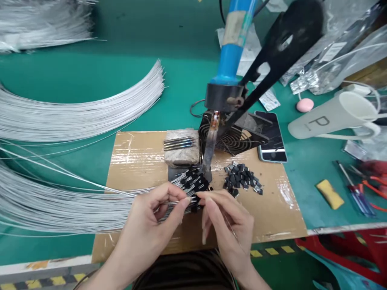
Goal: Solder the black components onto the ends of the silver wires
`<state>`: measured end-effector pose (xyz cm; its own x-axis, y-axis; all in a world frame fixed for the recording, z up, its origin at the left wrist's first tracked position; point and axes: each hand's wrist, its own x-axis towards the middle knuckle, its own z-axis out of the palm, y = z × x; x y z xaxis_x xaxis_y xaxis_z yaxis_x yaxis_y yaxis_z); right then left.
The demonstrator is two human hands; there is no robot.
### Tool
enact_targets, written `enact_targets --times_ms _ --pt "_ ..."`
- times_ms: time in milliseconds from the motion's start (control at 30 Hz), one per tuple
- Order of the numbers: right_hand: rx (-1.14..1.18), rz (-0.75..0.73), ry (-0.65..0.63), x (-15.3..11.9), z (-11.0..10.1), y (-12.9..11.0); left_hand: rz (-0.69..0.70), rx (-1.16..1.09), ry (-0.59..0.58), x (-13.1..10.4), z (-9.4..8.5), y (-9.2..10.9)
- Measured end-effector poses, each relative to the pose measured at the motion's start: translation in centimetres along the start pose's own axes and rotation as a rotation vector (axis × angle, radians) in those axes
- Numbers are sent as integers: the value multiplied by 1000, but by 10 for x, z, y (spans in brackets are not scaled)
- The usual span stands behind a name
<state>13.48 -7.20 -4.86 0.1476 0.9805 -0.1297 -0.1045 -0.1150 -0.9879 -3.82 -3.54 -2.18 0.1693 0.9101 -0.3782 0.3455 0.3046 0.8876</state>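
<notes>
My left hand (157, 217) is closed, thumb and forefinger pinching the end of a thin white wire (121, 191). Beside it, my right hand (228, 221) is closed too, its fingertips close to a small black piece at the wire's end. A thin silvery strand, which looks like solder wire (231, 227), runs across the right palm. Just beyond the fingertips lies a pile of black-tipped wire ends (193, 181). A blue-handled soldering iron (231, 60) is fixed in a black stand (281, 48), its tip pointing down beside the pile. Loose black connector pieces (242, 177) are heaped to the right.
A cardboard sheet (136, 157) covers the green table (181, 80). Bundles of white wire (75, 121) lie left. Behind stand a fan (236, 137) and a block with metal rods (181, 155). A phone (272, 137), mug (332, 114), yellow sponge (329, 193) and screwdriver (353, 189) lie right.
</notes>
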Motion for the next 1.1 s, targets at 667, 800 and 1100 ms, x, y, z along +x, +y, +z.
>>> enact_targets --times_ms 667,800,1100 --pt "513 370 -123 0 6 11 -29 35 58 -6 9 11" --pt "497 388 -121 2 5 5 -3 29 48 -6 9 9" --pt "622 485 -133 9 1 -1 -69 -20 -15 -4 7 17"
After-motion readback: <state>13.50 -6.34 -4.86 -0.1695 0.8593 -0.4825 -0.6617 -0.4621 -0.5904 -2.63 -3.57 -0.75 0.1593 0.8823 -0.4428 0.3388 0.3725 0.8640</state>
